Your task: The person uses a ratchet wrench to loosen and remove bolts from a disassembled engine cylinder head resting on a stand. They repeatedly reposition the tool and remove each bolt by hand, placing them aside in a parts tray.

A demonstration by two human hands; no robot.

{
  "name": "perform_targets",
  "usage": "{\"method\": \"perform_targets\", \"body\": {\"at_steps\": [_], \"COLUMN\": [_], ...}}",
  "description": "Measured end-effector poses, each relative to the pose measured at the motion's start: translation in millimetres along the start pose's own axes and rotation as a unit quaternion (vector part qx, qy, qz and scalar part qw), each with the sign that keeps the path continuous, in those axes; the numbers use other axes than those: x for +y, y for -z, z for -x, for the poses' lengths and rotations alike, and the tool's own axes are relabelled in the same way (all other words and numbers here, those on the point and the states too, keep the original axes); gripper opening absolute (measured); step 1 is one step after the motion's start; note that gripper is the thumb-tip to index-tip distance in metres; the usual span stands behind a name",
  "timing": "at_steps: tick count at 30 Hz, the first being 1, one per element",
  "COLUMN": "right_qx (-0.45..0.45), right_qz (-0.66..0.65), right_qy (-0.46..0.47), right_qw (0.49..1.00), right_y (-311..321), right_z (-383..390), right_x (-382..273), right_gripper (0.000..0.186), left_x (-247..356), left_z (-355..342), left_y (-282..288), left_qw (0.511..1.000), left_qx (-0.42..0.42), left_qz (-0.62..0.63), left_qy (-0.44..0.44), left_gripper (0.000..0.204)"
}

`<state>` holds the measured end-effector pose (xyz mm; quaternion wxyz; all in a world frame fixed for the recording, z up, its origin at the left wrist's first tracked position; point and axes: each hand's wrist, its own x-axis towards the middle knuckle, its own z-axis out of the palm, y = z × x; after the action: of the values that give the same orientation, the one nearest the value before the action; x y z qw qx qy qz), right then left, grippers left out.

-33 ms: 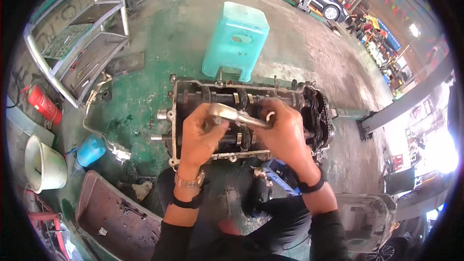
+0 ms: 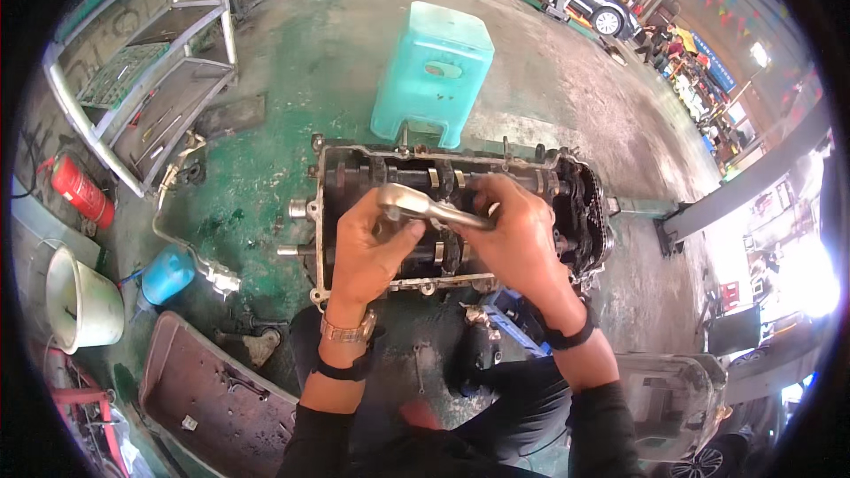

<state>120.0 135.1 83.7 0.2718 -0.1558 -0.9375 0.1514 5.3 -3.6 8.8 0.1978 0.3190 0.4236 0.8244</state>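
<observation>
Ratchet wrench (image 2: 428, 207), in the head view, sits above the open engine (image 2: 450, 258). The left hand (image 2: 365, 246) has its grip pinching the wrench's head; the right hand (image 2: 521, 235) clasps the handle. Beyond the engine stands a turquoise stool (image 2: 434, 80).

1 turquoise stool (image 2: 438, 57) stands ahead; at left, a red extinguisher (image 2: 81, 191), pale bucket (image 2: 99, 308) and blue jug (image 2: 168, 278).

Straight ahead, beyond the engine (image 2: 445, 252), the turquoise stool (image 2: 429, 106) blocks your reach — you could pass left of it, over the green floor (image 2: 305, 80).
</observation>
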Motion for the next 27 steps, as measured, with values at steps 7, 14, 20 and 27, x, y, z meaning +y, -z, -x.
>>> {"method": "perform_targets", "body": {"at_steps": [7,14,20,27], "right_qx": [-0.044,-0.056,0.012,0.043], "right_qz": [-0.014,-0.043,0.038,0.029], "right_qy": [0.029,0.08,0.087,0.053], "right_qw": [0.998,0.994,0.995,0.997], "right_y": [-15,-2,16,9], "right_z": [-10,0,26,46], "right_x": [-13,-9,0,2], "right_gripper": [0.044,0.05,0.042,0.037], "left_x": [2,0,-5,-6], "left_z": [1,8,3,1], "left_y": [4,10,9,7], "left_qw": [0.999,0.997,0.977,0.971], "left_qx": [0.014,0.033,0.163,0.201], "left_qz": [0.041,0.065,0.134,0.132], "left_qy": [0.009,0.021,0.011,0.001], "left_gripper": [0.037,0.018,0.024,0.028]}}
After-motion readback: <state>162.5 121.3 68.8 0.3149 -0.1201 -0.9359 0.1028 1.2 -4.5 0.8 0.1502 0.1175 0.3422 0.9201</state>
